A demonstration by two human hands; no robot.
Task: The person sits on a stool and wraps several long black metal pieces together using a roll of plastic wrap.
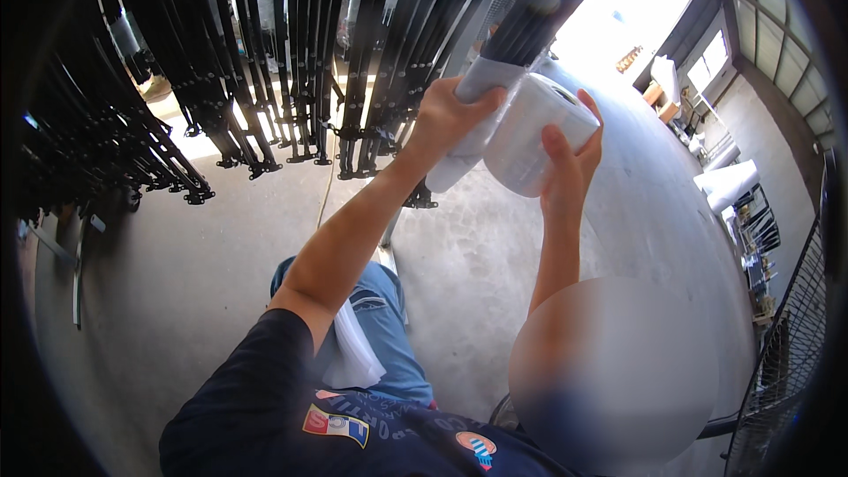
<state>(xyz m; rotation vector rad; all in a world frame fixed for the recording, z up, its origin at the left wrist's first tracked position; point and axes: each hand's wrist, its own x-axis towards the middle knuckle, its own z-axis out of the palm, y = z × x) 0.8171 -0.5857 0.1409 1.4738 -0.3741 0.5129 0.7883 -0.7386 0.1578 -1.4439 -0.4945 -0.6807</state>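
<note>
My left hand (450, 119) is closed around the lower end of a bundle of black metal bars (534, 9), where a sleeve of whitish plastic film (481, 79) covers it. The bundle slants up toward the top right. Against its right side sits a roll of clear stretch film (530, 146), with the film running onto the bundle. My right hand (572, 155) grips this roll, thumb on its near side and fingers over its upper end. Part of the left fingers is hidden behind the bundle.
Rows of black metal bars (291, 62) hang at the upper left. A black wire mesh guard (791, 336) stands at the far right. White rolls (729, 185) and boxes line the right wall. Pale concrete floor (203, 274) lies below. A blurred round patch covers the lower right.
</note>
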